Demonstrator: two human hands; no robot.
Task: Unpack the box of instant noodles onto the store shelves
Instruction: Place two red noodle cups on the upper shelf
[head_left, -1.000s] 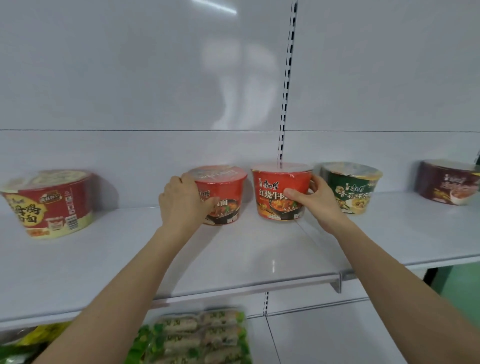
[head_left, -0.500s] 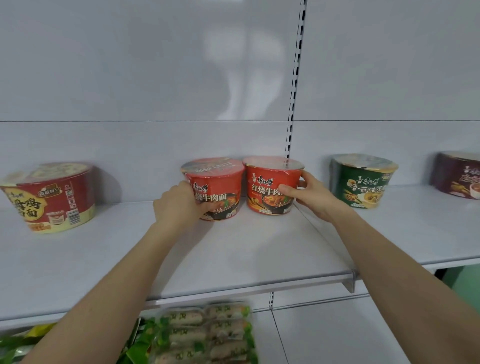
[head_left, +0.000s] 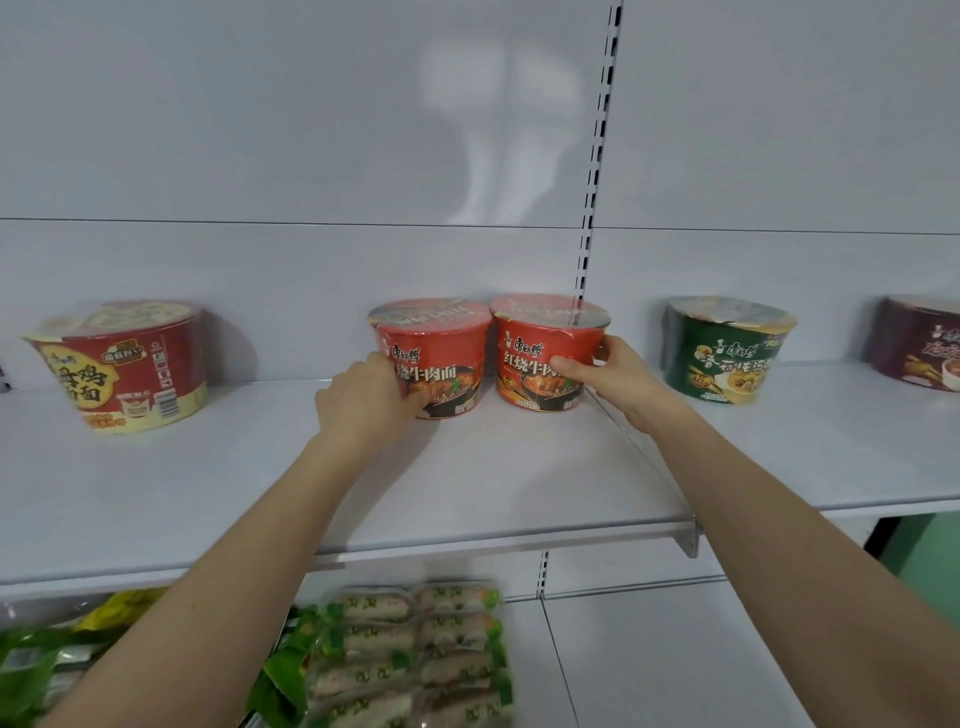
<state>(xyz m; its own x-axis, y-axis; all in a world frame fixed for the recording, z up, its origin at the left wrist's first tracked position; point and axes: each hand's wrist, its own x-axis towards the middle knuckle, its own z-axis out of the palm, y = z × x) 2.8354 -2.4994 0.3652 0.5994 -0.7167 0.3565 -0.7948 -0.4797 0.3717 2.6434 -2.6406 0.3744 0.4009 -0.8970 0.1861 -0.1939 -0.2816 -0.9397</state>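
Head view: left grip (head_left: 363, 402) clasps left red bowl (head_left: 439, 348), right grip (head_left: 610, 374) clasps right red bowl (head_left: 540, 338), now slid together; placement looks nearly done.

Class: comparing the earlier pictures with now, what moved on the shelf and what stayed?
The left red noodle bowl and right red noodle bowl slid left, away from the green noodle bowl, and closed rim to rim. The left hand and right hand still grip them. The green bowl and large red-and-yellow bowl stayed.

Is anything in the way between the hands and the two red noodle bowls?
Nothing visible. The left hand grips the left red bowl, the right hand grips the right red bowl; both bowls stand on the shelf.
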